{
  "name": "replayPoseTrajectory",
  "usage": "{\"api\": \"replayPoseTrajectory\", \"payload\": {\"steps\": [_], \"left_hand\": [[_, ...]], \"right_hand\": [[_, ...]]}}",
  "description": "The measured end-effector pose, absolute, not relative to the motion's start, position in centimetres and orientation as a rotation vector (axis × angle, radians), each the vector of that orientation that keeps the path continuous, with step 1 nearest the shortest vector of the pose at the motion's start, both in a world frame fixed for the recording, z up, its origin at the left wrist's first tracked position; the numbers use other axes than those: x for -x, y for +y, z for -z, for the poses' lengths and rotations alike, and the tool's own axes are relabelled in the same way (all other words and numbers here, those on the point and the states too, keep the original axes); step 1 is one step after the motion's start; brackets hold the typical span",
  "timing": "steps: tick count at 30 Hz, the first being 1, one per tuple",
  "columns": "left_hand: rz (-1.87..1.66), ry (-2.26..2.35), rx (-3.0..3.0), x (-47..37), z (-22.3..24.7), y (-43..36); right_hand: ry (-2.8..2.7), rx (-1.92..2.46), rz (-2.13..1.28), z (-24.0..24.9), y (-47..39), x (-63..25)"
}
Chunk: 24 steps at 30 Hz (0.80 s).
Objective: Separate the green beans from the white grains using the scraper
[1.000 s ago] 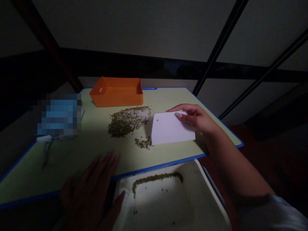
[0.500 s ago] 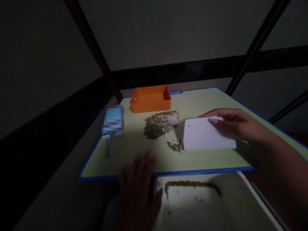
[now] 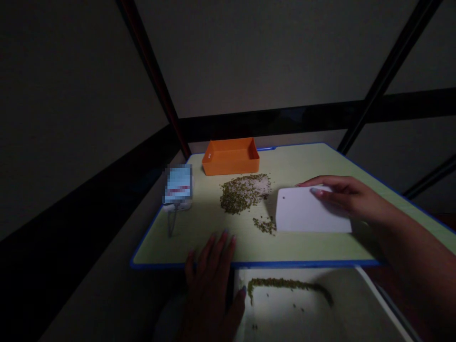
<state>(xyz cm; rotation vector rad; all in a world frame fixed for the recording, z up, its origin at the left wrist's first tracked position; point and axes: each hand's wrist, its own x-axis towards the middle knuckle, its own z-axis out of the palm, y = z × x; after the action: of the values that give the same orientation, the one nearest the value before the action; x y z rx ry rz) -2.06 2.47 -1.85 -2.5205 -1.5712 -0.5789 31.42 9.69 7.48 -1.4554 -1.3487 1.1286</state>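
My right hand (image 3: 344,195) grips a flat white scraper (image 3: 310,211) with a small hole in one corner, thumb on its near face. Tilted on edge, the scraper meets the pale green tabletop (image 3: 317,249). A small scatter of green-brown grains (image 3: 264,225) lies at its left edge. Farther back spreads a larger pile of grains (image 3: 237,195), with whitish bits on its right side. My left hand (image 3: 212,280) rests, fingers spread, over the table's blue front edge and holds nothing. Below that edge, its thumb is by a white bin (image 3: 295,327) holding a line of grains.
An orange open tray (image 3: 231,167) stands at the back of the table. On the left is a blurred-out light blue object (image 3: 178,184) with a thin loop (image 3: 172,224) in front. Dark-trimmed panels (image 3: 263,61) rise behind and to the left.
The whole scene sits slightly lower and farther right as the camera shifts. Both hands, the scraper and the grains keep nearly the same places on the table.
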Motion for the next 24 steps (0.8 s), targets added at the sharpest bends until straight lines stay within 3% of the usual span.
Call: {"api": "replayPoseTrajectory", "payload": {"steps": [24], "left_hand": [[0.555,-1.547,2.517,2.6,2.9,2.9]], "right_hand": [[-1.328,1.545,-1.089,-7.4,9.6,-31.3]]}}
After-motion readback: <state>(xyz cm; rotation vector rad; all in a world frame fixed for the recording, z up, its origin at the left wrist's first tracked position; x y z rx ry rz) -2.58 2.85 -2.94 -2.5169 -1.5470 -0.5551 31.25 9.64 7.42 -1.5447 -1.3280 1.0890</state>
